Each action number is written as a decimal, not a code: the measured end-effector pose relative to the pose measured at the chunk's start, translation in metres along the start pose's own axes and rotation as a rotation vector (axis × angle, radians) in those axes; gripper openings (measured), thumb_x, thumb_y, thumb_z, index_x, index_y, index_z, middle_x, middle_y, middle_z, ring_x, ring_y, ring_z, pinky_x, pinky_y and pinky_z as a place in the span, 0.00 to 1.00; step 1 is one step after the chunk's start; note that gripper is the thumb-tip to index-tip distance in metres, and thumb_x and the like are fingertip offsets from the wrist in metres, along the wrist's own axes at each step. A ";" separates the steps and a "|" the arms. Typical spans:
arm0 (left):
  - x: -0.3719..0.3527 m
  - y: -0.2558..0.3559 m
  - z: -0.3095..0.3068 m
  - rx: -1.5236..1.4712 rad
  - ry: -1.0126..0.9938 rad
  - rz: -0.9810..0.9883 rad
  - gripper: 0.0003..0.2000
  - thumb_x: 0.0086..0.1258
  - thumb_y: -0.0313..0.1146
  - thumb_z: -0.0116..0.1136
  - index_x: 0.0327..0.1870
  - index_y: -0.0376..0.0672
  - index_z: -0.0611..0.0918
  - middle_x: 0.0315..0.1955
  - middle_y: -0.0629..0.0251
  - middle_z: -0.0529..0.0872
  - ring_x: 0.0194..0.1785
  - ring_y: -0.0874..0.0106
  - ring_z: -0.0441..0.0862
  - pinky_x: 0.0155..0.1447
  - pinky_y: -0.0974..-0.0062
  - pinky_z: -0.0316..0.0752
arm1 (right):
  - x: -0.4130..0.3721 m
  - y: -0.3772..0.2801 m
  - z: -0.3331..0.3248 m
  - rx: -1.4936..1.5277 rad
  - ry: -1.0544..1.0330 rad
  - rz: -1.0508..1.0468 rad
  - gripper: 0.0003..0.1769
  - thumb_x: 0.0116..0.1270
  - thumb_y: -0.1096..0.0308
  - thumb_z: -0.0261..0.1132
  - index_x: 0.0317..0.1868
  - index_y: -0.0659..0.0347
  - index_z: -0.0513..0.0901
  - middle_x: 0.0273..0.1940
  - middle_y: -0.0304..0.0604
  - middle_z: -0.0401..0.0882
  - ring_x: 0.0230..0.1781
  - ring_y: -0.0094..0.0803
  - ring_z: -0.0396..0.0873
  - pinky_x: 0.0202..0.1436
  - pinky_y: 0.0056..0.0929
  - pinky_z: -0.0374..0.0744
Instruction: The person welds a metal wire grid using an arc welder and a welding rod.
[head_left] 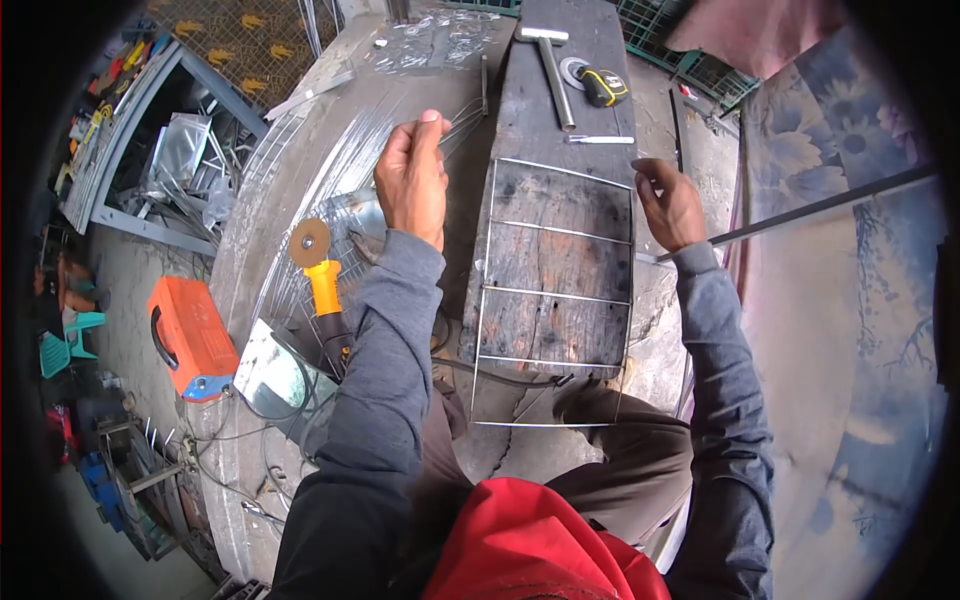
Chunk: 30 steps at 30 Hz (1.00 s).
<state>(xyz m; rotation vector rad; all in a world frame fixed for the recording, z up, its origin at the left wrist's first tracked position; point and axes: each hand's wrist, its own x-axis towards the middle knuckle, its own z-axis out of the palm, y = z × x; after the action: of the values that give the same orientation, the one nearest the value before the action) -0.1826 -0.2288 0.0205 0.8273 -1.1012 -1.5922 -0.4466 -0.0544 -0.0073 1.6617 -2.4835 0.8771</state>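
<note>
A wire frame (pixel 535 293) of thin metal rods with several crossbars lies on a scorched wooden board (pixel 545 265); its near end overhangs my lap. My left hand (pixel 412 185) is raised left of the board, fingers bent and drawn together; whatever they may pinch is too small to make out. Beside the frame's far right corner is my right hand (pixel 672 210), its fingers loosely curled, thumb apart, nothing visible between them. Farther up the board lie a metal hammer (pixel 552 75), a yellow-black tape measure (pixel 604 88), a grey disc (pixel 574 72) and a white pen-like stick (pixel 600 140).
An angle grinder (pixel 323 285) with a brown disc lies left of my left forearm. Past it stands an orange machine box (pixel 195 335) with cables nearby. Thin metal rods (pixel 345 150) spread over the floor. A flowered curtain (pixel 850 270) hangs at right.
</note>
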 end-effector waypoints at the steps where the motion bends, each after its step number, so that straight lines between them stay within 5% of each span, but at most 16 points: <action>1: 0.007 -0.005 -0.001 0.019 0.004 -0.001 0.11 0.73 0.41 0.61 0.40 0.41 0.81 0.24 0.77 0.73 0.23 0.89 0.62 0.24 0.86 0.58 | 0.023 0.001 0.012 -0.124 -0.050 -0.072 0.14 0.65 0.71 0.62 0.52 0.55 0.82 0.48 0.48 0.84 0.46 0.49 0.80 0.55 0.36 0.76; 7: 0.025 -0.009 -0.010 -0.001 0.121 -0.086 0.11 0.72 0.40 0.62 0.41 0.41 0.81 0.26 0.76 0.76 0.23 0.89 0.61 0.24 0.86 0.57 | 0.086 0.018 0.060 -0.508 -0.247 -0.179 0.24 0.64 0.71 0.62 0.61 0.45 0.79 0.52 0.36 0.83 0.53 0.40 0.77 0.59 0.44 0.73; 11: 0.029 -0.007 -0.018 -0.086 0.130 -0.102 0.11 0.73 0.41 0.61 0.42 0.42 0.81 0.22 0.79 0.70 0.23 0.88 0.60 0.26 0.85 0.58 | 0.093 0.020 0.057 -0.615 -0.332 -0.240 0.20 0.64 0.69 0.63 0.58 0.50 0.79 0.51 0.40 0.81 0.52 0.42 0.78 0.58 0.43 0.74; 14: 0.031 -0.006 -0.021 -0.198 0.166 -0.137 0.12 0.73 0.41 0.61 0.42 0.41 0.81 0.20 0.80 0.67 0.22 0.88 0.60 0.27 0.85 0.58 | 0.101 0.022 0.044 -0.295 -0.238 -0.341 0.16 0.64 0.67 0.63 0.53 0.57 0.77 0.47 0.49 0.78 0.48 0.48 0.78 0.54 0.45 0.75; 16: 0.030 -0.001 -0.019 -0.204 0.146 -0.174 0.12 0.73 0.41 0.61 0.43 0.40 0.81 0.20 0.80 0.66 0.22 0.88 0.60 0.28 0.85 0.57 | 0.116 0.016 0.038 -0.184 0.037 -0.100 0.16 0.64 0.65 0.63 0.50 0.61 0.74 0.44 0.56 0.75 0.45 0.54 0.78 0.50 0.48 0.76; 17: 0.029 0.003 -0.017 -0.194 0.139 -0.192 0.12 0.73 0.42 0.60 0.43 0.41 0.81 0.19 0.80 0.66 0.22 0.88 0.60 0.29 0.84 0.57 | 0.129 0.031 0.042 -0.189 0.181 -0.163 0.17 0.64 0.64 0.63 0.50 0.64 0.74 0.45 0.59 0.75 0.44 0.57 0.78 0.49 0.51 0.77; 23: 0.030 0.005 -0.020 -0.250 0.117 -0.187 0.12 0.73 0.42 0.60 0.43 0.42 0.82 0.20 0.80 0.67 0.22 0.87 0.60 0.30 0.83 0.58 | 0.193 0.066 0.054 -0.388 -0.063 0.435 0.52 0.54 0.27 0.64 0.67 0.61 0.72 0.61 0.61 0.76 0.63 0.54 0.75 0.64 0.44 0.74; 26: 0.030 0.007 -0.017 -0.248 0.114 -0.206 0.12 0.73 0.42 0.60 0.42 0.42 0.82 0.20 0.80 0.67 0.22 0.87 0.60 0.31 0.83 0.58 | 0.203 0.064 0.063 -0.387 -0.200 0.490 0.63 0.48 0.23 0.66 0.68 0.72 0.69 0.62 0.64 0.75 0.65 0.50 0.75 0.66 0.39 0.72; 30: 0.030 0.008 -0.018 -0.247 0.068 -0.223 0.13 0.71 0.43 0.62 0.43 0.42 0.82 0.22 0.78 0.68 0.25 0.87 0.61 0.31 0.82 0.60 | 0.196 0.079 0.077 -0.309 -0.173 0.394 0.65 0.47 0.22 0.66 0.72 0.67 0.65 0.61 0.63 0.76 0.65 0.51 0.74 0.67 0.39 0.71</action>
<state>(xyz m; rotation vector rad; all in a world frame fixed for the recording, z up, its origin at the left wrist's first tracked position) -0.1722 -0.2625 0.0218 0.8528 -0.7647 -1.8277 -0.5772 -0.2341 -0.0431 1.2217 -2.9355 0.3421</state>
